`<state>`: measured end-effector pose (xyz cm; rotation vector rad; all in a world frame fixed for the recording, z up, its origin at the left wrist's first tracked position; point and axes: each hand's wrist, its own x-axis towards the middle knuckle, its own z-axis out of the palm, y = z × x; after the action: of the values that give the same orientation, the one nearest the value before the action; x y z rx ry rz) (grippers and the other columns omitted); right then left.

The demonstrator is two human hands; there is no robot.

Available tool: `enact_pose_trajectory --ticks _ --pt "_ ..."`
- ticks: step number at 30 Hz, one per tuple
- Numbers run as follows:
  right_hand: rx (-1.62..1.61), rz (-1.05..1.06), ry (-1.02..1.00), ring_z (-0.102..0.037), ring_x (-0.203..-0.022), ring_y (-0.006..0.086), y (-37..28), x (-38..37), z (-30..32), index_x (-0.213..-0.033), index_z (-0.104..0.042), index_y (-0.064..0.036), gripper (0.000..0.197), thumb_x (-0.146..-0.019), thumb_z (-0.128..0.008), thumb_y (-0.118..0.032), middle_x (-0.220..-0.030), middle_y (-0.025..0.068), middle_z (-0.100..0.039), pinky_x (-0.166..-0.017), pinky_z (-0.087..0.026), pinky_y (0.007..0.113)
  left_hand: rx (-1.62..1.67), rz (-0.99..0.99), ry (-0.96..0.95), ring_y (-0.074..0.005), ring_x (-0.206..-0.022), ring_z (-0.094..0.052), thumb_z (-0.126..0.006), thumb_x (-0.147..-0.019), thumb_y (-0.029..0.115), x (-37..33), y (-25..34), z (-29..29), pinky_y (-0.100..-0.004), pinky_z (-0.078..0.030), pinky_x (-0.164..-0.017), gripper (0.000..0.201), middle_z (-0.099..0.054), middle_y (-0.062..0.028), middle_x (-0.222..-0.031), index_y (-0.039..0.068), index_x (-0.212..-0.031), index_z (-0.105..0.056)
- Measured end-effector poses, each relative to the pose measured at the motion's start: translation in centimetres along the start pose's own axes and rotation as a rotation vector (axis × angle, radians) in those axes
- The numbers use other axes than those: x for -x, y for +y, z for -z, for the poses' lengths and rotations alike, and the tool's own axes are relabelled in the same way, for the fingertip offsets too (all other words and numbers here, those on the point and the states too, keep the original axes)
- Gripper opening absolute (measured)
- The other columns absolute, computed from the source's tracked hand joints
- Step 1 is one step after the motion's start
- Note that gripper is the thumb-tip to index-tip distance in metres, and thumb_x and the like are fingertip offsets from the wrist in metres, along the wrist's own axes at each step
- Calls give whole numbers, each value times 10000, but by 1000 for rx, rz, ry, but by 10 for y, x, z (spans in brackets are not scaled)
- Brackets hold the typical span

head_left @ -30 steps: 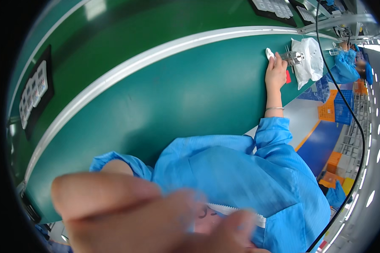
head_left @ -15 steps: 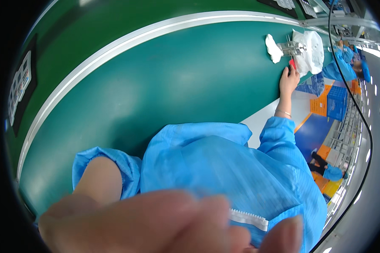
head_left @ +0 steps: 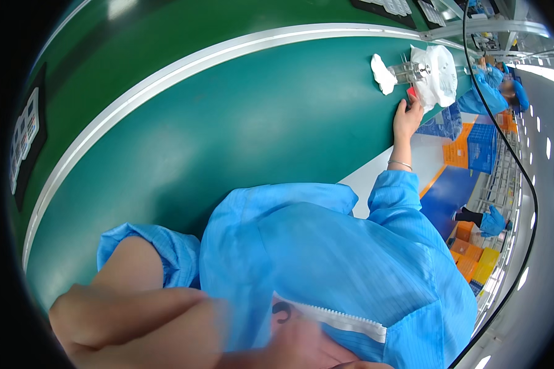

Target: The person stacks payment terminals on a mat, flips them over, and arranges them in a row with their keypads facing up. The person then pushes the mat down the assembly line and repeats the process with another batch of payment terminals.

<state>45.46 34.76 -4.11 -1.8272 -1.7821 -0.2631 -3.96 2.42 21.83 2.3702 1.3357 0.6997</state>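
One red piece (head_left: 411,91) at right hand (head_left: 407,120); direction, long axis unclear.

The teal-green surface (head_left: 246,123) is edged along its far side by a white strip (head_left: 240,47). Toward its right end, a crumpled white wad (head_left: 383,76), a clear container (head_left: 404,73) and a white bag (head_left: 442,77) sit close together, with a small red item (head_left: 412,91) just beside them.

- green tabletop (head_left: 228,135): smooth, kinda soft sheen
- blue jacket (head_left: 326,246): matt cloth, pretty wrinkly
- clear bottle (head_left: 402,74): glossy, glass or plastic, can't tell
- white bag (head_left: 444,77): thin crinkly plastic by the looks
- bracelet (head_left: 400,163): shiny metal
- red piece (head_left: 412,91): too small to tell
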Motion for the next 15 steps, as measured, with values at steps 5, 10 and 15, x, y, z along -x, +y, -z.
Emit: enact_pose_trajectory --ticks 5,10,15 --pt "-340 -10 159 -553 -713 162 -46 15 18 -1065 -606 -21 208 -922 -631 -169 -830 61 -588 -687 -476 299 -5 -83 119 -158 -757 -554 -609 -925 239 -17 6 -17 -256 -455 -565 298 -589 -53 -991 290 -1215 -560" --pt "-290 607 -57 -590 -671 229 -168 47 19 -1034 -604 -47 232 -832 -693 -118 -784 87 -597 -642 -490 346 19 -153 176 -151 -761 -568 -572 -945 189 -24 1 -24 -243 -462 -539 373 -605 -57 -1035 405 -1249 -561" --pt "-365 468 -183 -529 -1128 393 -212 -42 -70 -1210 -515 3 407 -900 -623 -237 -1187 211 -570 -952 -441 443 26 -240 200 -145 -764 -578 -542 -961 148 -29 -12 -26 -232 -468 -519 471 -617 -59 -1070 497 -1277 -562"
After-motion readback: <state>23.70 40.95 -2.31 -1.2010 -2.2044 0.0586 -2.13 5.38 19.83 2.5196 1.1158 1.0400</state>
